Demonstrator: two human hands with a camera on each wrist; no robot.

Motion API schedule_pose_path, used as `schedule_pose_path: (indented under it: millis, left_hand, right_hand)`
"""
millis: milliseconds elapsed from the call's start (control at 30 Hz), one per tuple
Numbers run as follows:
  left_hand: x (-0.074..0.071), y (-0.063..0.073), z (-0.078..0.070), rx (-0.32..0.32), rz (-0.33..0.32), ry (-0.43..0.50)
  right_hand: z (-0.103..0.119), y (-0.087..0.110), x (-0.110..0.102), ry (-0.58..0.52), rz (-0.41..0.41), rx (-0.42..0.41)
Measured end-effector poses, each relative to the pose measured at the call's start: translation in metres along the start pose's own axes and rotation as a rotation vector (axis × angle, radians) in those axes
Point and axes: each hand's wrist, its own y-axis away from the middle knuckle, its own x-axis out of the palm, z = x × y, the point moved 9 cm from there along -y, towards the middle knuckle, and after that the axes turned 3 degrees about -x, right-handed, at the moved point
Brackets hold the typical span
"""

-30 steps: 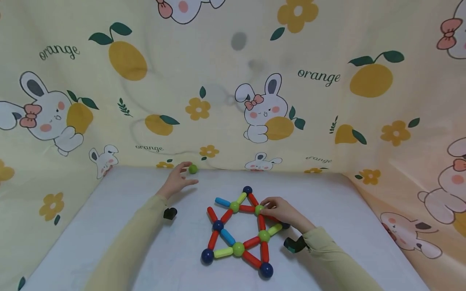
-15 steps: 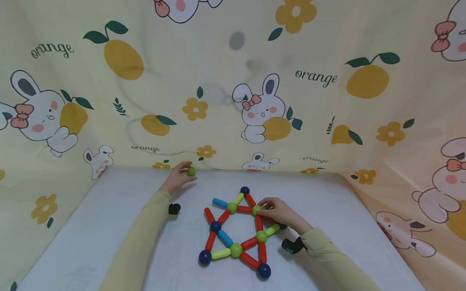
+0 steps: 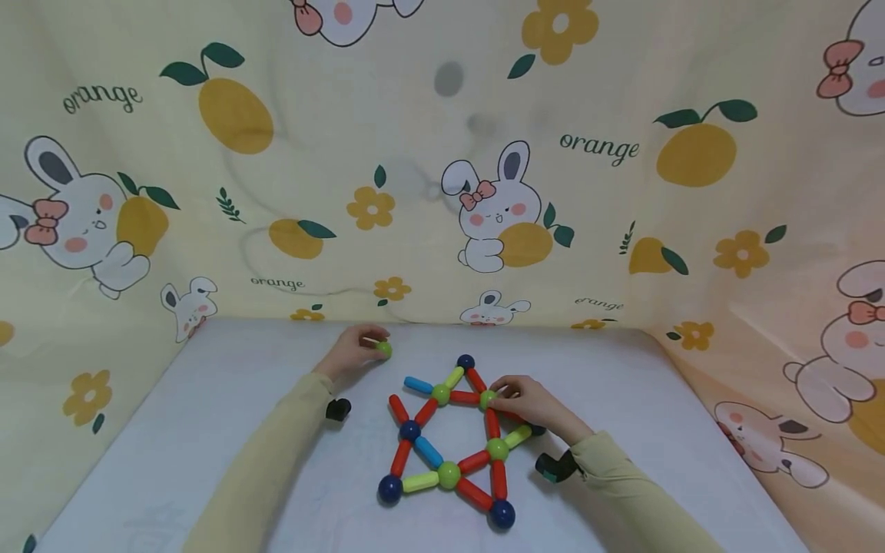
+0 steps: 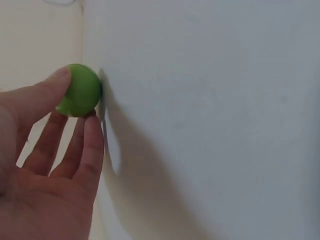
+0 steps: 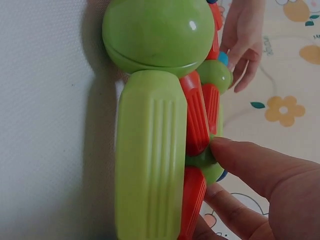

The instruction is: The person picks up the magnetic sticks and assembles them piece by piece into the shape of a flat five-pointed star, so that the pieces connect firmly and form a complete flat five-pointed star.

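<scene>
At the table's back left my left hand (image 3: 351, 352) pinches a loose green ball (image 3: 384, 350); in the left wrist view the thumb lies on one side of the ball (image 4: 82, 92) and fingertips are behind and below it. My right hand (image 3: 531, 401) pinches a green ball joint (image 3: 487, 399) at the upper right of a star-shaped frame of magnetic rods and balls. The right wrist view shows its thumb on that joint (image 5: 214, 172), with a light green rod (image 5: 150, 155) nearer the camera. A blue rod (image 3: 419, 385) and a red rod (image 3: 399, 408) at the star's upper left have free ends.
The star lies flat on the white table (image 3: 608, 491). Dark blue balls (image 3: 502, 514) mark its outer points. A patterned cloth (image 3: 415, 153) with rabbits and oranges rises along the table's back and sides. Each wrist wears a small black camera (image 3: 338, 409).
My left hand closes its fingers on the loose green ball and brings it rightward and nearer from the table's back edge. The right hand stays on the joint; the star keeps its shape.
</scene>
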Motion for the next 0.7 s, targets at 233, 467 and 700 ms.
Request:
schedule_pose_path:
  millis: [233, 467, 700]
  left_hand:
    - [0.014, 0.01, -0.001, 0.002, 0.083, 0.006]
    - [0.029, 0.026, -0.001, -0.018, 0.171, 0.074]
    - [0.041, 0.036, -0.004, 0.001, 0.247, 0.107]
  right_hand:
    - [0.0, 0.0, -0.001, -0.001, 0.001, -0.01]
    - [-0.001, 0.0, -0.003, 0.011, 0.003, -0.006]
    - [-0.004, -0.001, 0.0, 0.0, -0.003, 0.009]
